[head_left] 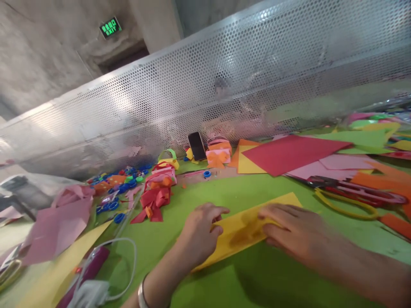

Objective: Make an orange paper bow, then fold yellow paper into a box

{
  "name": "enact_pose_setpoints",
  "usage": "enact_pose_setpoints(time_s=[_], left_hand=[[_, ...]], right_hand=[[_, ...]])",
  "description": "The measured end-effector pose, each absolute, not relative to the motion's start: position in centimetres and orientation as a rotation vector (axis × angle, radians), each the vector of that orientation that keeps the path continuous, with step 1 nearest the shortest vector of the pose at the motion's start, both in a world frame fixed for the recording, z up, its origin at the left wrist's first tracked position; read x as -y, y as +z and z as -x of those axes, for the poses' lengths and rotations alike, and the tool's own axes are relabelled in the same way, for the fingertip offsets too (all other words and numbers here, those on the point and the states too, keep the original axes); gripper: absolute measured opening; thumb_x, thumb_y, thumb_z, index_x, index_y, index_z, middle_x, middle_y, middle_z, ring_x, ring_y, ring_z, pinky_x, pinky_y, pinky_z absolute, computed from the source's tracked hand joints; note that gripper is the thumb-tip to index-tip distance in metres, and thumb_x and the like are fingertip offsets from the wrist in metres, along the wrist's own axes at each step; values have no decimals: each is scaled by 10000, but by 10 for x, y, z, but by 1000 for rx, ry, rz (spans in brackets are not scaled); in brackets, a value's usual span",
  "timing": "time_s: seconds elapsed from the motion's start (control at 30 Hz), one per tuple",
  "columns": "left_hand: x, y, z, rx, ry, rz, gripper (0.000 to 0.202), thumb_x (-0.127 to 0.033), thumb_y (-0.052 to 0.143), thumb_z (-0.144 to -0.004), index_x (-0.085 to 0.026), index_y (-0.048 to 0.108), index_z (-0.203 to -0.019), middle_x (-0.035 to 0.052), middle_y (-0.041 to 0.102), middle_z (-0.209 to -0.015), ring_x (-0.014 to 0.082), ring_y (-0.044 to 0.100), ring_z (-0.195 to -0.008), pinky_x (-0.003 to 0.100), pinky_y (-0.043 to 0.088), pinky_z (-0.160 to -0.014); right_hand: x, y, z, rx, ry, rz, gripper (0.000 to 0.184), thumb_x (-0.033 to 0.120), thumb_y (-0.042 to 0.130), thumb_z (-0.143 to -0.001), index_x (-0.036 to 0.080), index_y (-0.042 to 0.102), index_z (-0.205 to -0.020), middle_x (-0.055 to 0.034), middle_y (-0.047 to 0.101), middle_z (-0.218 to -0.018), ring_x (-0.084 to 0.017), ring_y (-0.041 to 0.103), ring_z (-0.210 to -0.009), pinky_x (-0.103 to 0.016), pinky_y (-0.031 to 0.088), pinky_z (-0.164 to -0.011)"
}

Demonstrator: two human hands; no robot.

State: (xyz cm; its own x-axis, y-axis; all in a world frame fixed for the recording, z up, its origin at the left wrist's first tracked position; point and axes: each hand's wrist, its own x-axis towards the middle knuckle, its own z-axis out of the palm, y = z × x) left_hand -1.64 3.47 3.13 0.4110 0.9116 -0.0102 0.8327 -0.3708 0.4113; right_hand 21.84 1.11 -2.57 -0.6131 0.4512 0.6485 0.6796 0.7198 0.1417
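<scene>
A folded strip of yellow paper lies slantwise on the green table in front of me. At its left part is my left hand, fingers bent over the far edge and thumb on the paper. My right hand holds the right part, with its fingers curled across the sheet and the thumb at the near side. Shadows of the hands fall on the yellow paper between them. The left hand's lower fingers are hidden from view, and the right hand is slightly blurred.
Scissors with yellow handles and a red cutter lie right of my hands. Behind are a red sheet, a phone and red paper pieces. A white cable runs at left; a perforated metal panel borders the table.
</scene>
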Motion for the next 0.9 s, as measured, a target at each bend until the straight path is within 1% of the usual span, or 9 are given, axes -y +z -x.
enact_pose_setpoints(time_s=[0.1,0.17,0.23,0.33,0.4,0.47,0.6,0.73,0.9], left_hand=[[-27,38,12,-1372,361,-2367,359,-34,510,-752,-223,744,-949,24,715,-899,185,637,-867,314,493,-864],[-20,41,9,-1308,359,-2382,298,-70,525,-812,-228,749,-926,17,729,-902,177,646,-866,295,493,-849],[-15,43,7,-1293,300,-2384,173,-235,620,-852,-222,743,-974,29,742,-947,200,661,-884,303,504,-825],[-10,43,5,-1384,106,-2455,561,-468,788,-699,-212,666,-1182,80,739,-1054,289,671,-950,369,522,-817],[-11,43,4,-1489,-42,-2529,474,-358,754,-762,-235,646,-1206,75,747,-1029,293,683,-930,371,525,-788],[-14,41,3,-1559,-159,-2598,222,-178,584,-875,-245,703,-1050,43,757,-897,251,698,-840,328,518,-722],[-11,37,-7,-1465,-241,-2780,239,-64,496,-859,-190,694,-808,38,726,-760,217,682,-732,308,520,-686],[-1,33,-21,-1414,-260,-2771,284,-32,543,-811,-156,688,-1021,83,744,-930,264,696,-849,387,556,-778],[-1,33,-26,-1481,-330,-2729,399,18,452,-854,-116,670,-1160,138,743,-1029,287,695,-959,425,538,-872]], right_hand=[[-15,-22,-221,2329,-542,887,195,131,412,-892,188,581,-815,-145,704,-1075,-263,665,-975,-376,513,-782],[-16,-22,-223,2354,-532,897,213,106,390,-888,166,583,-956,-109,726,-929,-239,684,-846,-363,513,-726],[-15,-23,-225,2362,-530,910,238,94,397,-895,153,572,-1046,-59,705,-779,-216,661,-701,-344,492,-655],[-13,-22,-225,2355,-462,914,219,70,409,-902,175,596,-946,-21,649,-686,-190,604,-612,-315,442,-607],[-11,-21,-225,2356,-385,927,230,56,412,-897,189,594,-853,-10,626,-673,-179,584,-608,-302,420,-608],[-9,-21,-224,2366,-359,984,215,45,434,-870,192,585,-830,-9,623,-683,-177,576,-607,-295,395,-595],[-2,-21,-218,2372,-340,1134,218,-3,500,-760,208,557,-772,19,586,-605,-170,532,-525,-292,322,-536],[8,-17,-204,2400,-398,1056,236,-26,548,-709,207,528,-676,22,586,-613,-162,527,-546,-298,335,-578],[9,-14,-193,2492,-540,1165,165,24,619,-723,181,621,-775,-8,667,-699,-185,594,-622,-318,363,-604]])
